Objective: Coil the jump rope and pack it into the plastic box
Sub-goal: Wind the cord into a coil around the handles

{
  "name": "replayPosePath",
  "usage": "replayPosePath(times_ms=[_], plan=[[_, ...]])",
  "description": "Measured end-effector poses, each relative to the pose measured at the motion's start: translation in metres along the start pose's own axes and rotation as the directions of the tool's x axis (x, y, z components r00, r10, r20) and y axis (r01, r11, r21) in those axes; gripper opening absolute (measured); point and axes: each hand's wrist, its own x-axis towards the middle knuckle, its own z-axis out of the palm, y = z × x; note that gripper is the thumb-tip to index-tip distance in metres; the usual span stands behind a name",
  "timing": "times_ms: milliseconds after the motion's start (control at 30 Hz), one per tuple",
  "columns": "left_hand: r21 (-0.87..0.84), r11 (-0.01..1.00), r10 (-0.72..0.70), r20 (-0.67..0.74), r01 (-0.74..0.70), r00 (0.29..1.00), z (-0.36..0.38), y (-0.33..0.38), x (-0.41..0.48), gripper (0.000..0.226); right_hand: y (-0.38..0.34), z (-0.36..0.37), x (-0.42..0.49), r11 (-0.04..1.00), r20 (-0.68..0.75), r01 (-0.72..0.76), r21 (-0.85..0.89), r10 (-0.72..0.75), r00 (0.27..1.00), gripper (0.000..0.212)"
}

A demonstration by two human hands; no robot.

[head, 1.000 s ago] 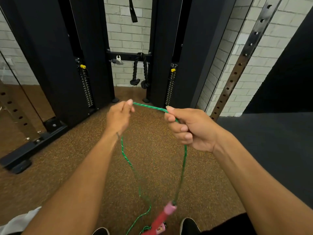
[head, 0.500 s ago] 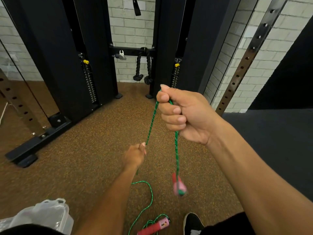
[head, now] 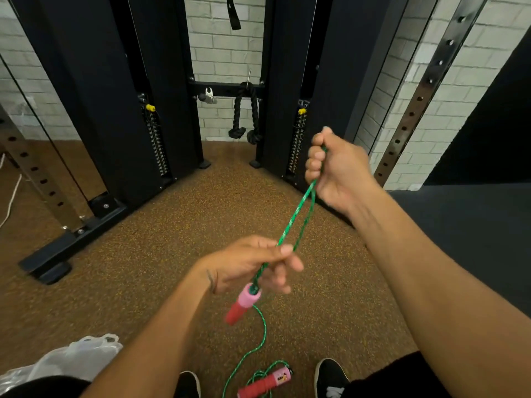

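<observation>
A green jump rope point(head: 296, 216) runs as a doubled strand between my two hands. My right hand point(head: 333, 170) is fisted around the fold at its upper end. Lower down, my left hand point(head: 255, 264) pinches both strands between thumb and fingers. One red and pink handle point(head: 242, 307) dangles just below my left hand. The loose part of the rope drops to the floor, where the second red handle point(head: 265, 383) lies between my shoes. The clear plastic box point(head: 71, 359) sits on the floor at the lower left, partly hidden by my leg.
A black cable machine point(head: 120, 110) with two weight stacks stands ahead against a white brick wall, its base bar point(head: 71, 242) reaching out over the brown speckled floor. A black rope attachment point(head: 244, 116) hangs between the columns. Dark matting point(head: 474, 239) lies to the right.
My left hand rose from low on the rope and pinched both strands. My right hand moved right and up. The hanging handle swung up under my left hand.
</observation>
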Motion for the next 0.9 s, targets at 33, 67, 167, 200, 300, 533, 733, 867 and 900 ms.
replayPosePath(times_ms=[33,67,167,200,300,533,733,867,900], plan=[[0.010,0.999,-0.038,-0.023,0.038,0.999,-0.005,-0.007,-0.004,0.034,-0.006,-0.009,0.005,1.000,-0.062,0.031,-0.006,-0.031,0.998,0.036],[0.005,0.998,-0.057,-0.058,0.057,0.997,-0.010,-0.013,-0.008,0.031,-0.011,-0.019,0.010,0.998,-0.124,0.052,-0.022,-0.055,0.991,0.035],[-0.066,0.997,-0.053,-0.150,0.044,0.987,-0.024,-0.020,-0.016,0.025,-0.015,-0.053,0.016,0.988,-0.274,0.045,-0.149,-0.085,0.958,0.032],[-0.088,0.996,-0.037,-0.171,0.022,0.985,-0.027,-0.018,-0.017,0.025,-0.012,-0.063,0.018,0.978,-0.304,0.019,-0.208,-0.084,0.949,0.031],[-0.205,0.973,0.070,-0.188,-0.109,0.980,-0.027,-0.001,-0.014,0.028,0.012,-0.091,0.019,0.901,-0.360,-0.127,-0.415,-0.034,0.932,0.027],[-0.258,0.938,0.174,-0.225,-0.231,0.959,-0.016,0.045,0.001,0.037,0.080,-0.105,-0.005,-0.155,-0.312,-0.281,-0.947,0.233,0.921,0.032],[-0.144,0.985,0.048,-0.271,-0.090,0.961,-0.001,0.049,0.013,0.030,0.085,-0.064,-0.013,0.794,0.391,0.103,-0.599,0.178,0.903,0.051],[-0.149,0.984,0.036,-0.350,-0.094,0.936,-0.007,0.049,0.009,0.030,0.080,-0.066,-0.013,0.920,0.362,0.023,-0.391,0.131,0.923,0.024],[-0.124,0.989,0.030,-0.351,-0.079,0.936,-0.008,0.048,0.007,0.031,0.077,-0.068,-0.011,0.938,0.326,0.000,-0.347,0.120,0.938,0.025]])
